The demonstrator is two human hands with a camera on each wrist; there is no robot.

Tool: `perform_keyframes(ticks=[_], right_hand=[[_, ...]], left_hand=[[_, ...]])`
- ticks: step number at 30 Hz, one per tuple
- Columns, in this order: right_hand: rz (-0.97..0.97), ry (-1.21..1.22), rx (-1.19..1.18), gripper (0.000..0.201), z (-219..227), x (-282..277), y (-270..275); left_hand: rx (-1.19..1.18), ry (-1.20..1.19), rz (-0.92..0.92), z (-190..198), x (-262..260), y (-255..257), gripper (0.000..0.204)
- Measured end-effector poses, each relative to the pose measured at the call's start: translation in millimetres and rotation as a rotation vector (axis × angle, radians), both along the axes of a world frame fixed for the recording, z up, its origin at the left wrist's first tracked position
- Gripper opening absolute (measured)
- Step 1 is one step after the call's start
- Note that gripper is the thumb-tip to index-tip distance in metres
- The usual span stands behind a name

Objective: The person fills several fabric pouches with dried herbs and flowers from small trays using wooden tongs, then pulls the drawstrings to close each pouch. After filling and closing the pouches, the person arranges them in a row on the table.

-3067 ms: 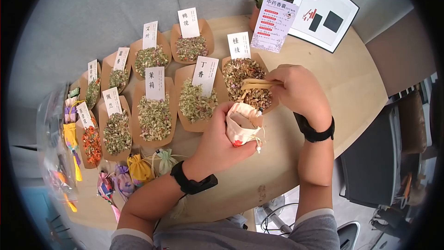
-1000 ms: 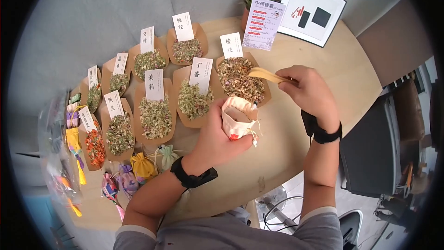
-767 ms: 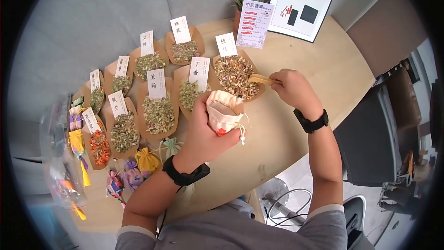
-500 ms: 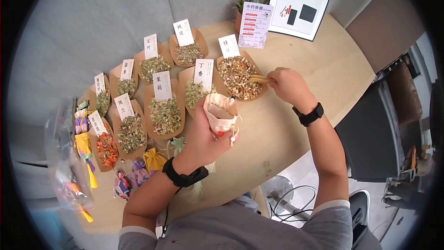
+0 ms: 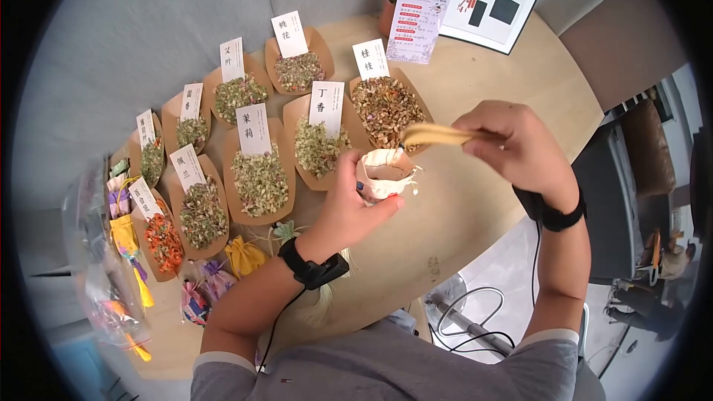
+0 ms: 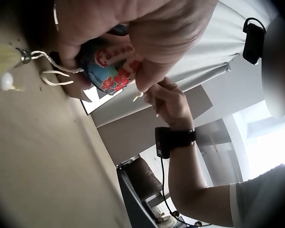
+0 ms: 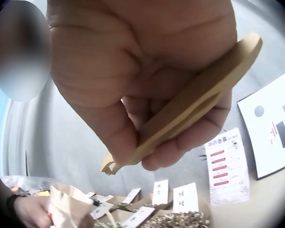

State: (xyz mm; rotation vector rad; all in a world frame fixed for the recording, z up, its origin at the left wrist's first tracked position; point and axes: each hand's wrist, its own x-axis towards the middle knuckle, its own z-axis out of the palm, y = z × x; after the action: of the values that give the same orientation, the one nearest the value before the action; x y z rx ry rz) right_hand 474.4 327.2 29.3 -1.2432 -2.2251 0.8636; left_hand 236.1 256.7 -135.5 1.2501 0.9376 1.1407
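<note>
My left hand (image 5: 353, 204) grips a small drawstring pouch (image 5: 382, 187), its cream mouth facing up and gaping. In the left wrist view the pouch's lower part (image 6: 115, 76) is blue with red flowers. Wooden tongs (image 5: 438, 134) are pinched in my right hand (image 5: 523, 145), their tips just above the pouch's mouth. In the right wrist view the thumb and fingers press the tongs (image 7: 190, 107) near the tip end; the contents between the tips are blurred. Behind the pouch lies a kraft-paper tray of brown dried chips (image 5: 386, 110) with a white label card.
Several more paper trays of dried herbs and flowers (image 5: 256, 178) stand in rows on the left, each with a card. Finished-looking coloured sachets (image 5: 245, 256) lie in front of them. A purple printed card (image 5: 417, 26), a potted plant (image 5: 388, 15) and a framed picture (image 5: 490, 4) stand at the back.
The tongs have left the tray of brown chips and moved toward me to over the pouch. My left hand has shifted right with the pouch, and the view has turned slightly.
</note>
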Motion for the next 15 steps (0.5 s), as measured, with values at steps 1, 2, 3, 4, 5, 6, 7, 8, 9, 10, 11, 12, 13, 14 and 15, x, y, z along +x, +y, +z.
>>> perform_keyframes(ticks=[1,2,3,4,5,6,7,8,9,10,11,12,13,14,15], right_hand=[[0.085,-0.071,0.027,0.022,4,-8,-5],[0.170,-0.142,0.054,0.023,5,-12,-6],[0.170,-0.144,0.053,0.023,6,-12,-5],[0.151,-0.167,0.070,0.024,6,-11,-1],[0.134,-0.190,0.085,0.025,6,-10,3],[0.104,-0.206,0.169,0.022,2,-9,10],[0.108,-0.205,0.168,0.022,-4,-7,19],[0.077,-0.325,0.175,0.021,-13,-5,28],[0.046,-0.446,0.183,0.020,-20,-2,33],[0.050,-0.445,0.182,0.020,-23,0,33],[0.026,-0.511,0.131,0.018,-25,1,33],[0.004,-0.577,0.082,0.016,-28,2,35],[0.013,-0.577,0.083,0.016,-32,3,35],[0.029,-0.594,0.109,0.015,-36,5,34],[0.041,-0.611,0.134,0.013,-41,7,33]], left_hand=[[-0.009,-0.017,-0.009,2,0,1,0.075],[-0.010,-0.018,-0.009,3,0,1,0.075],[0.012,-0.031,-0.006,3,0,1,0.075],[0.033,-0.044,-0.002,3,0,1,0.075],[0.029,-0.047,0.001,0,0,1,0.075],[0.066,-0.039,0.022,-4,0,1,0.073],[0.103,-0.028,0.043,-6,0,1,0.071],[0.101,-0.027,0.045,-5,0,1,0.071],[0.124,-0.017,0.047,-3,0,1,0.072],[0.148,-0.008,0.051,0,2,1,0.073],[0.148,-0.008,0.057,6,3,-1,0.073],[0.084,-0.065,0.011,15,5,-2,0.076],[0.019,-0.122,-0.035,19,7,-4,0.078],[0.018,-0.121,-0.029,19,11,-6,0.078],[0.024,-0.133,-0.044,17,15,-7,0.079]])
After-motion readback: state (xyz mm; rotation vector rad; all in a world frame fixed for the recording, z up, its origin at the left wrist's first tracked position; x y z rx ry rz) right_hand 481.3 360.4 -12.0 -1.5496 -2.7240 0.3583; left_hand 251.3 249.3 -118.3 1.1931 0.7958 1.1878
